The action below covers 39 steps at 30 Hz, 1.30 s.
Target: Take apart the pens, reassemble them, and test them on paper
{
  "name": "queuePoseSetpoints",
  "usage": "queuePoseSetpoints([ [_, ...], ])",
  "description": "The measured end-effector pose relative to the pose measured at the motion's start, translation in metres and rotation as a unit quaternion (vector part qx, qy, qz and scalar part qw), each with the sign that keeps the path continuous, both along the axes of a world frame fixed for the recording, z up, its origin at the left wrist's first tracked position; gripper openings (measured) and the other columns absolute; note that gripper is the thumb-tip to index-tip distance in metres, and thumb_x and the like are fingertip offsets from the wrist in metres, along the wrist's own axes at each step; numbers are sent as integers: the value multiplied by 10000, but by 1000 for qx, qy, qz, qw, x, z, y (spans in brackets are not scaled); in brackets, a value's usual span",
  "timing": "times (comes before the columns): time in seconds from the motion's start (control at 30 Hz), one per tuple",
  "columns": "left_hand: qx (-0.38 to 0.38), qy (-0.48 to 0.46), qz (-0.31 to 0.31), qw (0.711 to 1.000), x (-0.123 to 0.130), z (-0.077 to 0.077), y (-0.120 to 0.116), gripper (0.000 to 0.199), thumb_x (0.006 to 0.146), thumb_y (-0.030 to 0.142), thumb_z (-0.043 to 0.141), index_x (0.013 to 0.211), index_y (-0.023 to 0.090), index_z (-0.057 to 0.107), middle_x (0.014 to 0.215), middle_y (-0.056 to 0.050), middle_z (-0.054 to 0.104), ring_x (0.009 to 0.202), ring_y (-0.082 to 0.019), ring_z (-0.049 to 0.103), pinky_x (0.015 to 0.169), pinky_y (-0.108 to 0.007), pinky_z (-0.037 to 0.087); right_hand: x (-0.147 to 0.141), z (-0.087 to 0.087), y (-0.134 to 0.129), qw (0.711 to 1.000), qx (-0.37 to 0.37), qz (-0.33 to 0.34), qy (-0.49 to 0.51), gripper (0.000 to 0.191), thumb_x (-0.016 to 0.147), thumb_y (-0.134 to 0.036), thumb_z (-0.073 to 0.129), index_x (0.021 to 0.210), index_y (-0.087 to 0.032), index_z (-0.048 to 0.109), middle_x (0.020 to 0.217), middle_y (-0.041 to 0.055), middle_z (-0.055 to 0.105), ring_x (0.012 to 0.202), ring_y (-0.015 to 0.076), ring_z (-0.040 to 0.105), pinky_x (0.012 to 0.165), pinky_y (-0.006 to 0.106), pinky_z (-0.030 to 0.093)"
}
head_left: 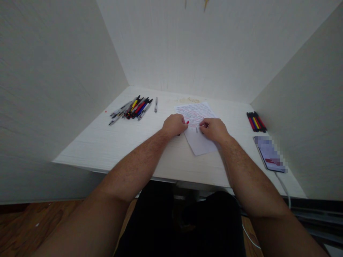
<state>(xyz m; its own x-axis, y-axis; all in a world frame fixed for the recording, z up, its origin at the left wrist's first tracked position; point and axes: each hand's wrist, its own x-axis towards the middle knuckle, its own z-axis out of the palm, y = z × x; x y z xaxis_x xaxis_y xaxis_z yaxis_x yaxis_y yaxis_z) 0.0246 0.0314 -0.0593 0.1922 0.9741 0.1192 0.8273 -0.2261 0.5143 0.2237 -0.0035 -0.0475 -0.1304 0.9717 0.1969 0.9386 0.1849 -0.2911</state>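
Observation:
A sheet of paper [202,142] covered in scribbled lines on its upper part lies on the white table. At its left edge my left hand [174,125] is closed around a dark pen with a red end [188,122], which pokes out between thumb and fingers. Over the right part of the sheet, my right hand [213,129] is closed in a pinch; a small dark bit shows under its fingertips, too small to name. Between the hands, a small grey piece [196,130] is seen against the paper.
A pile of pens [136,108] lies at the back left, with a single clear pen [156,105] beside it. At the right are a row of coloured pens [256,122] and a phone [270,154] with a cable [283,187]. Panels enclose the table [107,142] on three sides.

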Motion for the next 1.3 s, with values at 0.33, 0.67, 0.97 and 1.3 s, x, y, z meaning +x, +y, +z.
queuePoseSetpoints([
  [0.33, -2, 7, 2, 1000, 0, 1, 1, 91, 679, 291, 682, 693, 202, 696, 740, -80, 697, 696, -220, 608, 694, -328, 467, 1, -2, 2, 999, 21, -15, 21, 193, 810, -287, 554, 839, -232, 737, 827, 36, 733, 741, 174, 629, 666, 282, 429],
  [0.67, -22, -99, 23, 995, -4, 4, 0, 85, 668, 247, 674, 603, 200, 647, 624, -41, 659, 626, -174, 583, 615, -303, 430, 37, -6, 20, 969, 100, -186, 132, 233, 829, -280, 506, 845, -190, 721, 843, 80, 719, 808, 231, 635, 774, 352, 464],
  [0.97, -21, -306, 23, 952, 0, 10, 5, 86, 684, 254, 630, 662, 173, 612, 608, 4, 600, 592, -120, 526, 575, -246, 403, -5, -8, 3, 990, 102, 79, 55, 192, 832, -282, 593, 907, -213, 756, 910, 54, 724, 878, 208, 608, 811, 334, 448],
  [1.3, -45, -372, 15, 927, 4, 5, 8, 88, 718, 251, 607, 742, 171, 581, 629, 3, 596, 565, -103, 511, 572, -235, 398, -13, -6, -1, 986, 66, 134, -72, 243, 871, -306, 599, 1039, -241, 762, 1003, 85, 705, 923, 237, 562, 854, 380, 430],
])
